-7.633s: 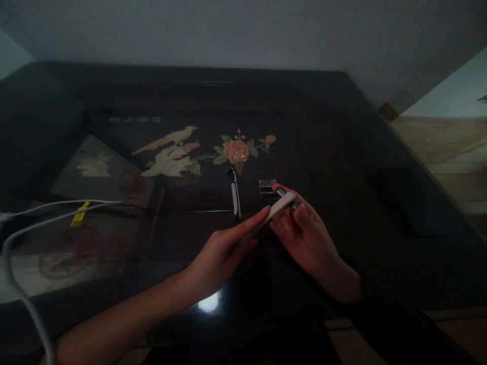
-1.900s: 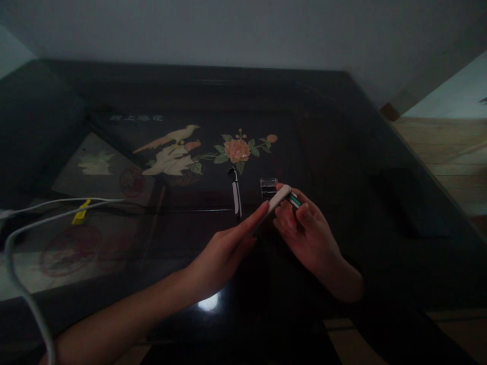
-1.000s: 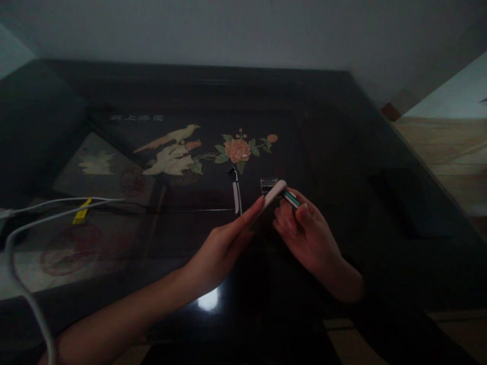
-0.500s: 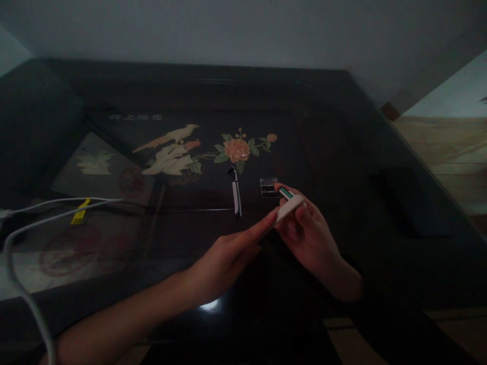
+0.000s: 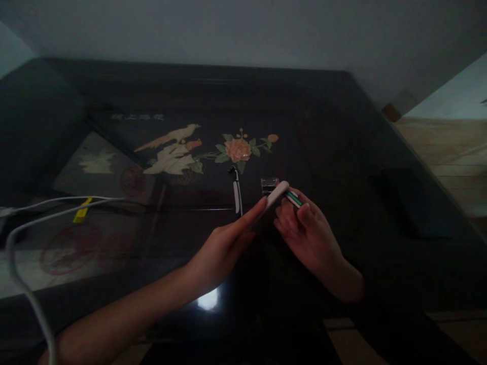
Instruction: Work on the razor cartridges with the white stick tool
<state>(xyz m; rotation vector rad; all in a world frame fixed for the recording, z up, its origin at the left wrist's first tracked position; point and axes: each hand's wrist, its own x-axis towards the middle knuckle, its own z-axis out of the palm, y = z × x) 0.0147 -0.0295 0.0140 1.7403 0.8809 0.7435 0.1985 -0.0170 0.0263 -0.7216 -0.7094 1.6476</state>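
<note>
Head view: two hands, one pale bar, one green-and-white piece, one slim black-and-white implement with an angled head, one clear case, one yellow tag, one dark flat slab. Pale bar (image 5: 277, 194): held in the left hand (image 5: 216, 258), its straightened fingers pressed together on it, one laid along the upper side and others seen below; raised above the surface (image 5: 342, 137), far end pointed up and to the right. Green-and-white piece (image 5: 294, 199): pinched between thumb and forefinger of the right hand (image 5: 306, 230), the remaining fingers curled in beneath; set just beside the bar's far end, though whether the two are touching cannot be told. Left forearm: bare, brought in low from the left, wrist nearly straight. Right hand: brought in from the lower right, dark-sleeved behind the wrist, tipped up and leftward towards the bar. Slim implement (image 5: 236, 196): laid on the surface beyond the left fingertips, head at the far end. Clear case (image 5: 269, 181): placed to the right of the implement, partly hidden by the bar. Yellow tag (image 5: 80, 212): fixed at a white cable (image 5: 37, 307), left side. Dark slab (image 5: 413, 203): laid well apart, right side, details lost in shadow.
</note>
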